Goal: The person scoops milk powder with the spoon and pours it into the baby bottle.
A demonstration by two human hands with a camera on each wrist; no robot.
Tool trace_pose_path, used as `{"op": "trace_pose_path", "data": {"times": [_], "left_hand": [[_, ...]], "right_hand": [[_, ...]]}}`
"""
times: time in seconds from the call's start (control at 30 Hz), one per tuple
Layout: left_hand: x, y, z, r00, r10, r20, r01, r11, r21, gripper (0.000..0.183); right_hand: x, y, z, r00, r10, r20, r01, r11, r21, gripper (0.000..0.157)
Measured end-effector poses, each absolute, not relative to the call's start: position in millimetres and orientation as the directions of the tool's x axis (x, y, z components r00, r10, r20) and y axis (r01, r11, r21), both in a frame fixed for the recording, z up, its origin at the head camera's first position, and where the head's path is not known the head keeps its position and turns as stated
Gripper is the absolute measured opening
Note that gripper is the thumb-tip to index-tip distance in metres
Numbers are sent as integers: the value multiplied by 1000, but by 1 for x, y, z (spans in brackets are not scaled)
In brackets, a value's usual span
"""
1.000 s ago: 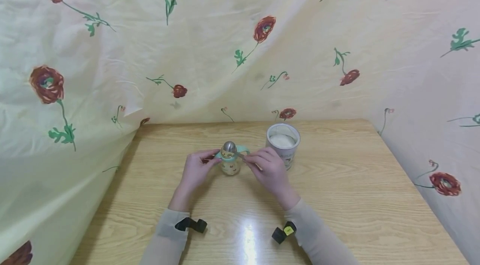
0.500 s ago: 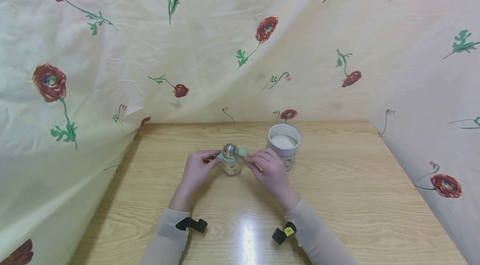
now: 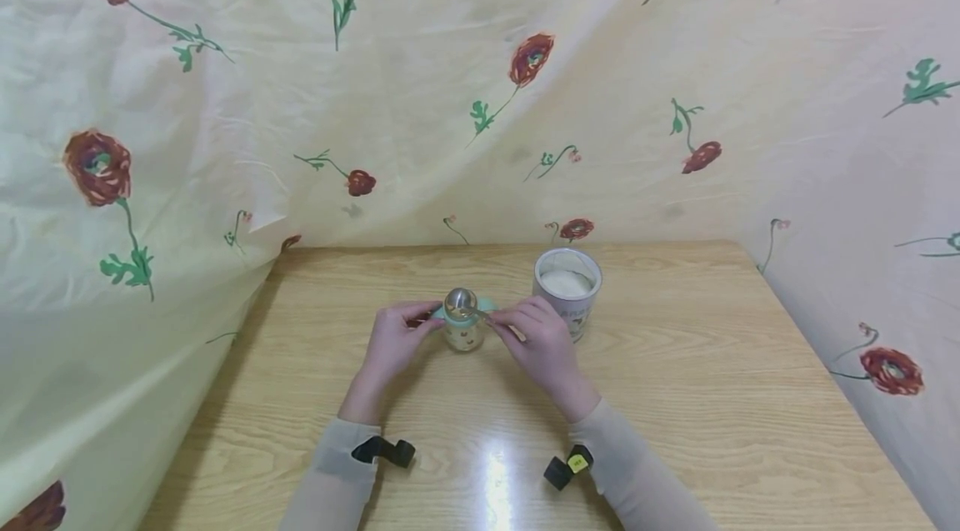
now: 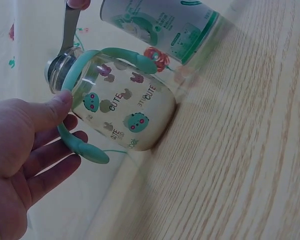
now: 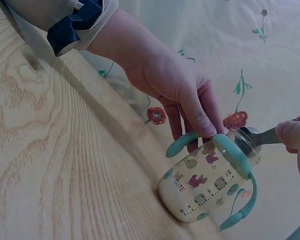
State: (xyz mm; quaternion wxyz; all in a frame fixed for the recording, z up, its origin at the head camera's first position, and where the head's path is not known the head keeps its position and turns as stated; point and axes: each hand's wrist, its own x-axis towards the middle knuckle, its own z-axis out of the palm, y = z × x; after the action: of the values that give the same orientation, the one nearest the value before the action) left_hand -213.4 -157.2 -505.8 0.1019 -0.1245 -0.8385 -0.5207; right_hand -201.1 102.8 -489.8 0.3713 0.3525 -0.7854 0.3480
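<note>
A clear baby bottle [image 3: 462,336] with cartoon prints and a mint-green two-handled collar stands on the table. Pale contents show at the bottom of the bottle [image 4: 150,105]. My left hand [image 3: 399,335] holds it by the near handle, thumb on the collar and fingers behind, as the left wrist view shows. My right hand [image 3: 536,339] pinches the handle of a metal spoon [image 3: 460,299]. Its rounded bowl is at the bottle's uncapped mouth; in the right wrist view the spoon [image 5: 267,136] reaches to the opening.
Right of the bottle, behind my right hand, stands an open can [image 3: 582,310] of white powder. The wooden table [image 3: 697,364] ends at the back against a hanging floral cloth [image 3: 420,97]. Each sleeve carries a black wrist device [image 3: 382,450].
The spoon's bowl sits a touch lower at the bottle's mouth than a second ago. Both hands keep nearly the same place and hold.
</note>
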Motion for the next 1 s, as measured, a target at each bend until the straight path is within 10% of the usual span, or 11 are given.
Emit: {"op": "trace_pose_path", "data": {"times": [0.7,1.0], "left_hand": [[-213,-157,-509,-946,111,305,322,423,847,30],[-213,-149,-512,-936,176,304,350,377,858,62]], "right_hand": [[-202,104,-491,-483,-296,824,-807,516,-288,19],[-201,104,-489,-479,-296,826,-809,514,-284,19]]}}
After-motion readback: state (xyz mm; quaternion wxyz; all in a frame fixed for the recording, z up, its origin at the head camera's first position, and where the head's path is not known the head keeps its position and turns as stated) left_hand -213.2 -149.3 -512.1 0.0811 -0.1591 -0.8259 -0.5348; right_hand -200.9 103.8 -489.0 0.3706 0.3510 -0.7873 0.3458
